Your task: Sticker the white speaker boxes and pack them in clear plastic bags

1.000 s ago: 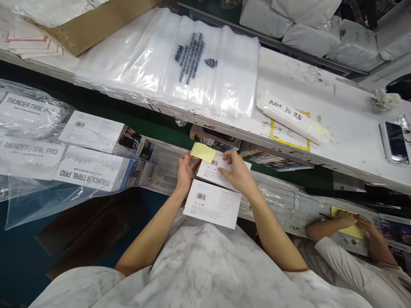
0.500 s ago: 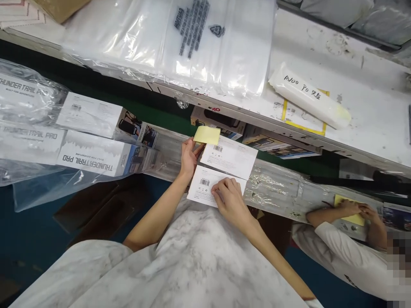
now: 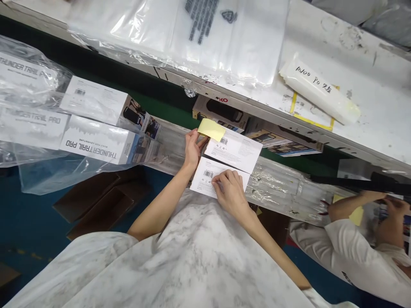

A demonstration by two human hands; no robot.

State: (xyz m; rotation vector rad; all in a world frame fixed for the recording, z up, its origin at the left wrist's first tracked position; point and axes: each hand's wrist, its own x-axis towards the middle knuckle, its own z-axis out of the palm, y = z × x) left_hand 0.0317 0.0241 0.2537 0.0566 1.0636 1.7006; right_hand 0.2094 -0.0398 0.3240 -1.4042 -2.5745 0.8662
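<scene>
Two white printed boxes with barcodes lie side by side before me, a farther box (image 3: 244, 150) and a nearer box (image 3: 199, 179). My left hand (image 3: 192, 150) is at their left end, fingers closed on the edge of a small yellow sheet (image 3: 210, 129). That sheet overhangs the left corner of the farther box. My right hand (image 3: 230, 190) rests over the nearer box, thumb and fingertips pinched together just right of its barcode. Whatever is between those fingertips is too small or hidden to make out.
White boxes (image 3: 93, 139) in clear plastic bags stand at the left. Clear plastic bags (image 3: 244, 51) and a wrapped roll (image 3: 321, 87) lie on the shelf above. More boxes (image 3: 218, 112) sit under it. A co-worker's arms (image 3: 353, 205) are at the right.
The yellow sheet has tipped down toward the farther box's corner. My right hand stays pinched over the nearer box. The view has shifted slightly, and the co-worker's hands moved right, off their yellow sheet.
</scene>
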